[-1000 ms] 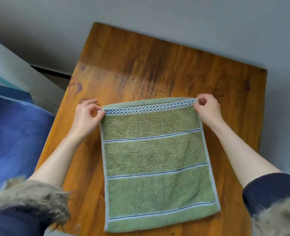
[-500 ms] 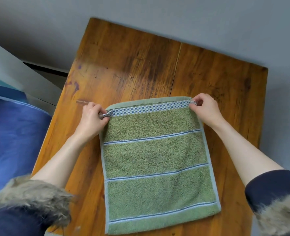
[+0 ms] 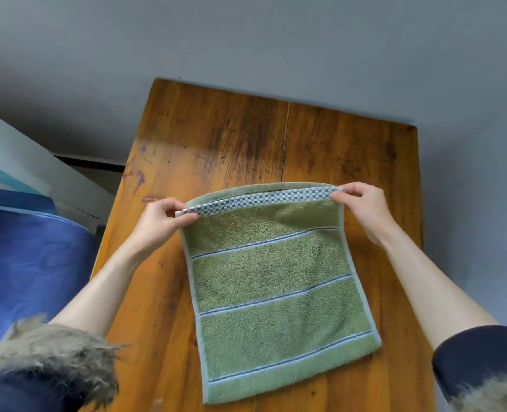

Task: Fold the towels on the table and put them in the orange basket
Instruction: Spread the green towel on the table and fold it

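Progress, judged: early. One green towel (image 3: 276, 281) in work, apparently already doubled once, with a second plain green edge showing just beyond the checkered band (image 3: 261, 200) held between the fingers; hard to confirm the layer count. Far corners raised off the wood, near end lying flat toward the body. Next fold probably a carry of the pinched edge back toward the near hem. Placement not yet done; orange basket nowhere in view, other towels nowhere in view.

Left hand (image 3: 157, 224): thumb and fingertips (image 3: 183, 217) pinching the far-left corner of the towel at the checkered band, remaining fingers curled.

Right hand (image 3: 362, 209): thumb and forefinger pinching the far-right corner at the same band, fingers (image 3: 350, 188) bent over the edge.

Towel position: stretched between the two pinches, hanging from the fingertips down to the table, striped body running from the fingers back toward the wrists and past them.

Surface: wooden table (image 3: 231, 138), warm brown, dark staining and scuffs beyond the fingers, a seam between boards running away from the towel's far edge, faint purple marks beyond the left fingers.

Room: grey floor (image 3: 246, 34) past the far table edge and outside the right hand. Blue bedding or cloth (image 3: 23, 263) outside the left forearm, pale furniture panel (image 3: 23, 162) beyond it. Dark sleeves with fur trim (image 3: 44, 346) at both elbows.
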Available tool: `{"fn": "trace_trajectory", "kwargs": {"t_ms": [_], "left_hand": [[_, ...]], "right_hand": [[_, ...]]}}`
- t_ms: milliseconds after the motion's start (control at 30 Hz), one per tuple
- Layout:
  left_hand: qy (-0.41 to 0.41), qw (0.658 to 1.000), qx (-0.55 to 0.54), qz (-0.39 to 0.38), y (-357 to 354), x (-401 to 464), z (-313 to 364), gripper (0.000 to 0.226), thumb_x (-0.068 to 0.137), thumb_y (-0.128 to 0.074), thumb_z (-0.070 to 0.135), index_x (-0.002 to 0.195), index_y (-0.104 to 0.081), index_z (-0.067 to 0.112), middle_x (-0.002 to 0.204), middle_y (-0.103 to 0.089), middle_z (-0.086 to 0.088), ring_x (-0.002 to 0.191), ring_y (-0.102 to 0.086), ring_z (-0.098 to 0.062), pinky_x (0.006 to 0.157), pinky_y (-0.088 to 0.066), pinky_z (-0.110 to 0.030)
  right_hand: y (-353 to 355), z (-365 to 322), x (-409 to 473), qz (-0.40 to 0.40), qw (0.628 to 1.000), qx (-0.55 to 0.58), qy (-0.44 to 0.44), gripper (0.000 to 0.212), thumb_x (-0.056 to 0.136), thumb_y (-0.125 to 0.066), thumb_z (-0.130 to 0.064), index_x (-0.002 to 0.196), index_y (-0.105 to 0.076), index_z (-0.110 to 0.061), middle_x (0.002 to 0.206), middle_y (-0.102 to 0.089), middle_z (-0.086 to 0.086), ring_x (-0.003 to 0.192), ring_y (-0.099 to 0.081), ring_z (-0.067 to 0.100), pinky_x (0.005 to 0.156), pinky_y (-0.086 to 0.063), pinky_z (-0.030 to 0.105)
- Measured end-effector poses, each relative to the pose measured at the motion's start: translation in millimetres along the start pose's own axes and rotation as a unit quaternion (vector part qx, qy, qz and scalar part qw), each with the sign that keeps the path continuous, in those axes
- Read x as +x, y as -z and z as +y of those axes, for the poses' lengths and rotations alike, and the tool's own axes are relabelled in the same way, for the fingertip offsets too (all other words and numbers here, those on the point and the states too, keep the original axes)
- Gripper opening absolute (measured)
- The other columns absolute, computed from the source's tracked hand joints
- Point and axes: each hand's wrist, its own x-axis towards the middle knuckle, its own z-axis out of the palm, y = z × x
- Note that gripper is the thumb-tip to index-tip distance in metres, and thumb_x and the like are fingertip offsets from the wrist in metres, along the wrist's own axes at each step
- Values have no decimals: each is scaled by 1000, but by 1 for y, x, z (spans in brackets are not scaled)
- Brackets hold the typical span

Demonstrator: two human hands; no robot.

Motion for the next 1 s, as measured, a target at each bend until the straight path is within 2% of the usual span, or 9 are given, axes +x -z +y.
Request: {"fn": "trace_trajectory", "kwargs": {"t_ms": [167, 233, 300, 367, 433, 500, 633, 800, 1000], "left_hand": [[-32, 997, -73, -5, 33, -28, 29, 14, 80, -71, 17, 81, -66, 3, 78, -64, -5, 72, -53, -11, 70, -40, -24], [-50, 994, -91, -14, 44, -41, 46, 15, 79, -72, 19, 80, -67, 5, 79, -66, -6, 74, -56, -13, 73, -41, -28], [-66, 991, -117, -15, 54, -57, 67, 20, 73, -77, 31, 73, -69, 12, 77, -68, -6, 73, -58, -14, 73, -42, -30], [-76, 984, -160, -15, 62, -75, 91, 29, 61, -78, 42, 70, -70, 15, 75, -68, -6, 72, -58, -18, 73, -42, -33], [-99, 976, -195, -13, 70, -93, 113, 32, 56, -76, 44, 69, -71, 16, 72, -67, -4, 69, -56, -18, 70, -42, -31], [-140, 974, -177, -10, 78, -111, 135, 27, 65, -77, 39, 74, -71, 14, 71, -68, -1, 67, -55, -15, 65, -42, -29], [-223, 963, -150, 1, 95, -139, 174, 12, 80, -67, 12, 85, -68, 0, 77, -71, 0, 70, -62, -8, 62, -49, -12], [-280, 944, -172, 43, 110, -158, 212, 4, 71, -70, 14, 72, -74, 15, 74, -72, 8, 70, -62, 0, 69, -47, -7], [-311, 930, -184, 72, 121, -165, 236, 17, 78, -69, 6, 70, -75, 20, 71, -72, 11, 66, -62, 5, 62, -45, -5]], "right_hand": [[33, -14, -41, 45, 995, 83, -15, 8, 85, -64, -12, 80, -69, -16, 91, -69, 8, 95, -64, 23, 86, -53, 38], [51, -27, -61, 51, 992, 112, -15, 8, 87, -62, -10, 82, -68, -12, 92, -68, 9, 93, -64, 22, 82, -53, 35], [70, -42, -80, 42, 988, 152, -8, 8, 87, -60, -5, 82, -66, -6, 89, -67, 11, 88, -63, 21, 76, -53, 30], [89, -57, -95, 32, 981, 190, 7, 9, 86, -58, -1, 81, -65, -3, 83, -67, 12, 80, -63, 20, 69, -53, 24], [107, -72, -107, 28, 976, 215, 27, 10, 85, -58, 3, 79, -65, -3, 74, -70, 7, 72, -64, 16, 63, -54, 19], [126, -88, -118, 29, 974, 220, 49, 12, 85, -57, 4, 79, -64, -5, 67, -71, 0, 67, -65, 11, 61, -53, 16], [157, -123, -138, 48, 971, 207, 114, 18, 83, -58, 7, 79, -64, -10, 63, -69, -10, 62, -63, -2, 60, -49, 8], [183, -160, -160, 82, 956, 217, 181, 22, 80, -62, 9, 75, -67, -12, 66, -70, -11, 70, -64, 0, 73, -50, 8], [190, -182, -184, 60, 925, 323, 191, 16, 84, -54, 11, 81, -62, -2, 64, -70, -3, 64, -66, 3, 65, -52, 11]]}}
